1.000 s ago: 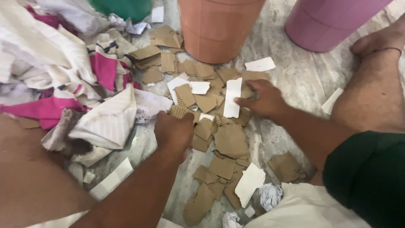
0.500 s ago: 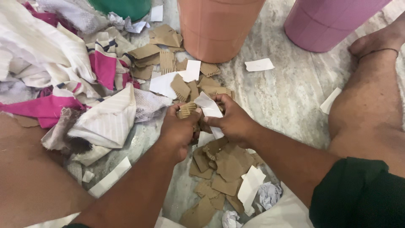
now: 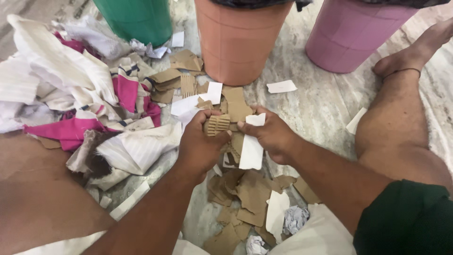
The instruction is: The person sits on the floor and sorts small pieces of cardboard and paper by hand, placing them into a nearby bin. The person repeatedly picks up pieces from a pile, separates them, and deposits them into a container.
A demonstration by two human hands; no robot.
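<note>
My left hand (image 3: 200,144) is closed around a small piece of corrugated cardboard (image 3: 217,124), held just above the floor. My right hand (image 3: 271,134) grips a long white paper strip (image 3: 251,146) along with some brown scraps. The two hands are close together, almost touching. Below and behind them lies a scatter of torn brown cardboard pieces (image 3: 250,193) and white paper bits (image 3: 276,215) on the marble floor.
Three bins stand at the back: green (image 3: 134,19), terracotta (image 3: 238,40), pink (image 3: 351,35). A heap of pink and white cloth (image 3: 85,99) fills the left. My bare leg and foot (image 3: 401,104) lie at the right. Crumpled paper (image 3: 295,219) sits near my lap.
Both hands came together from the spread scraps, gathered cardboard and paper, and lifted it. The camera moved closer and the pile between the hands thinned.
</note>
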